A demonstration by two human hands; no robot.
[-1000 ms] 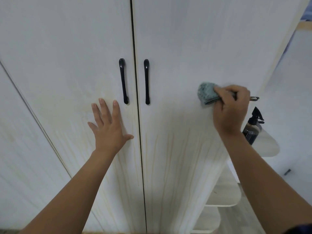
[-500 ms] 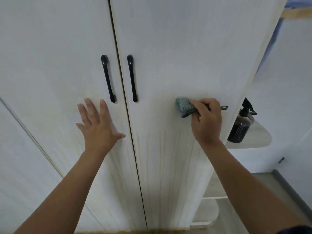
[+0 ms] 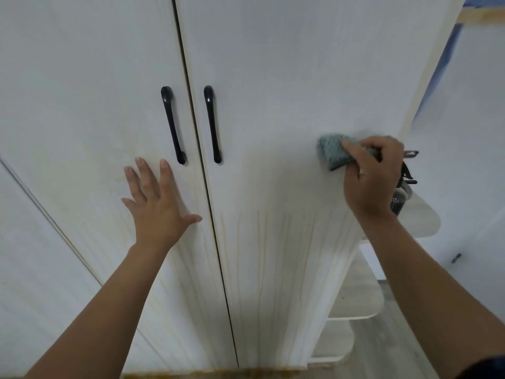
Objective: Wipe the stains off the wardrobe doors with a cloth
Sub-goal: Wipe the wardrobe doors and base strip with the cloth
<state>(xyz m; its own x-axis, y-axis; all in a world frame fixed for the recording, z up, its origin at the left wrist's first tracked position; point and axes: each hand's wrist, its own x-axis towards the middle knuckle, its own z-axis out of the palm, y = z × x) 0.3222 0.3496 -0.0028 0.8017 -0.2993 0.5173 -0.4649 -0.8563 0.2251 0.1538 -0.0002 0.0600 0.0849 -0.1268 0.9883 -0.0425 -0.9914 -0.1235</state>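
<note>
Two white wardrobe doors fill the view, the left door point(image 3: 82, 105) and the right door point(image 3: 287, 77), each with a black handle point(image 3: 172, 124) point(image 3: 212, 124) beside the centre gap. Yellowish drip stains point(image 3: 262, 255) run down the lower halves of both doors. My right hand point(image 3: 374, 176) grips a folded grey-green cloth point(image 3: 332, 153) and presses it on the right door near its right edge. My left hand point(image 3: 155, 203) lies flat with fingers spread on the left door, just below its handle.
A dark spray bottle point(image 3: 400, 195) stands on a rounded white side shelf point(image 3: 422, 220) right of the wardrobe, mostly hidden behind my right hand. More rounded shelves point(image 3: 358, 302) sit below it. Another white panel point(image 3: 27, 269) adjoins at the left.
My right hand has swept the cloth to the right across the right door, back toward its right edge. The left hand stays flat on the left door. The camera has shifted.
</note>
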